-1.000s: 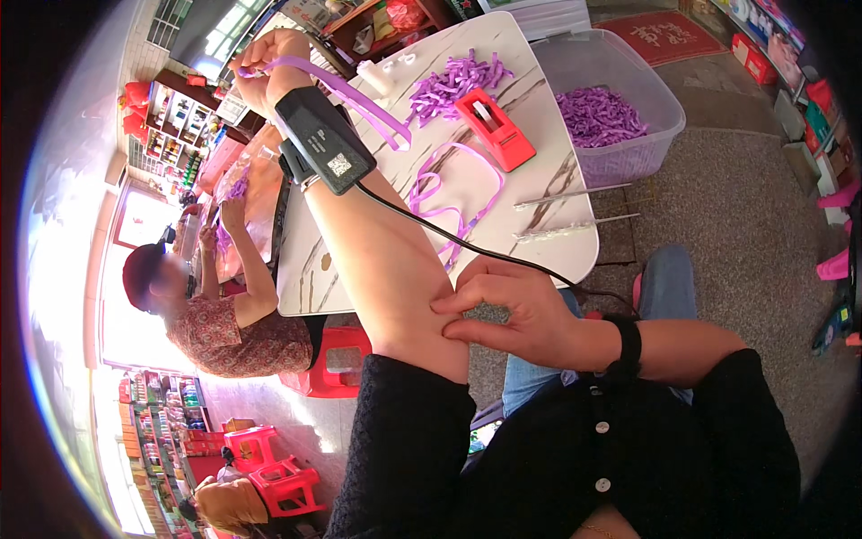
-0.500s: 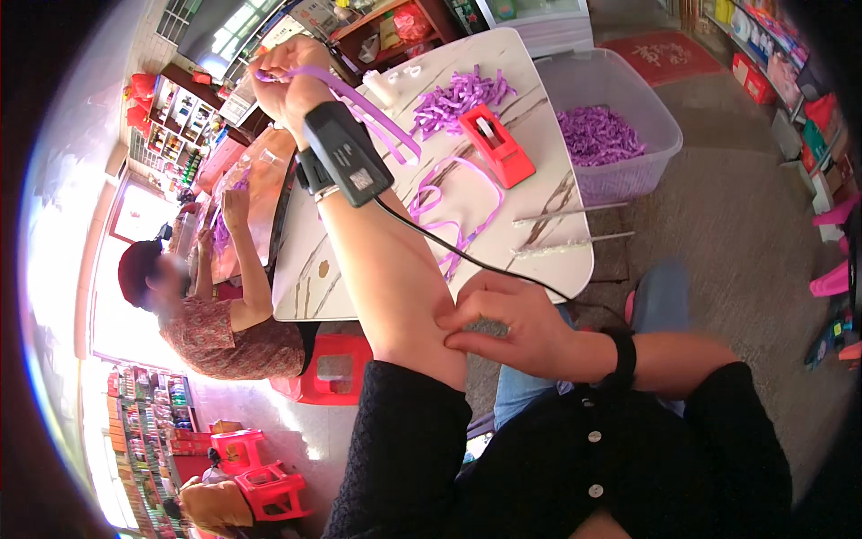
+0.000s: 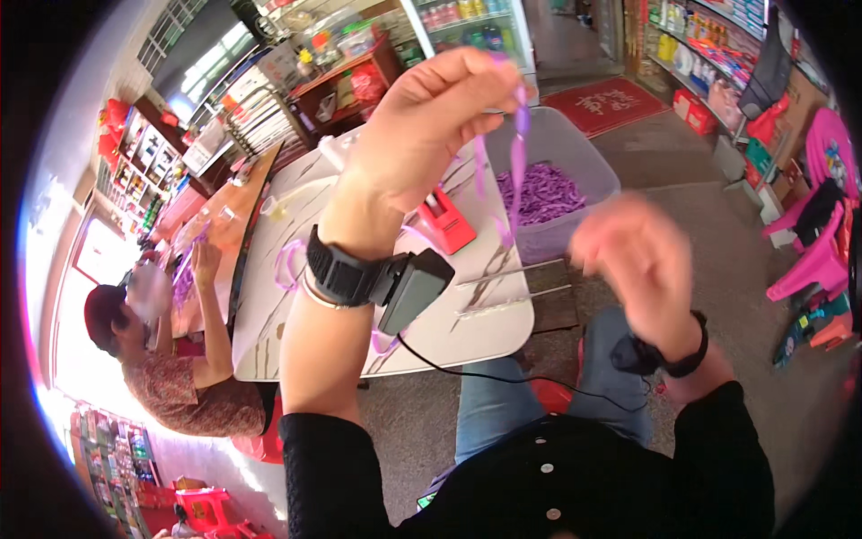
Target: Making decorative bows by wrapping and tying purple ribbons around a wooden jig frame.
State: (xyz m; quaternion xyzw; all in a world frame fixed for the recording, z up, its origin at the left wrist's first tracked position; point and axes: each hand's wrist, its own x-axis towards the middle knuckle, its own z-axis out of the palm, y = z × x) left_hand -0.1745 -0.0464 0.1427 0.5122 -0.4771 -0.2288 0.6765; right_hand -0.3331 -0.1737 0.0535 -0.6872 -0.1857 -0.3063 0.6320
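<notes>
My left hand (image 3: 431, 126) is raised over the table, its fingers pinched on a purple ribbon (image 3: 519, 166) that hangs down in loops. My right hand (image 3: 642, 269) is lifted to the right, apart from the ribbon. Motion smears its fingers, and I cannot make out anything in them. Behind my left wrist, a red tape dispenser (image 3: 449, 229) sits on the marble-patterned table (image 3: 498, 332), partly hidden. More purple ribbon (image 3: 289, 262) lies in loops on the tabletop.
A translucent tub (image 3: 543, 242) with many purple ribbon pieces (image 3: 548, 193) stands beyond the table's right edge. Two thin rods (image 3: 516, 301) jut over that edge. A cable runs from the device (image 3: 417, 287) on my left wrist. Another person (image 3: 175, 377) works at the left.
My left hand has swung to the right with the ribbon, its fingers now turned rightward. My right hand has come off my left forearm and moved up and right. The view has shifted.
</notes>
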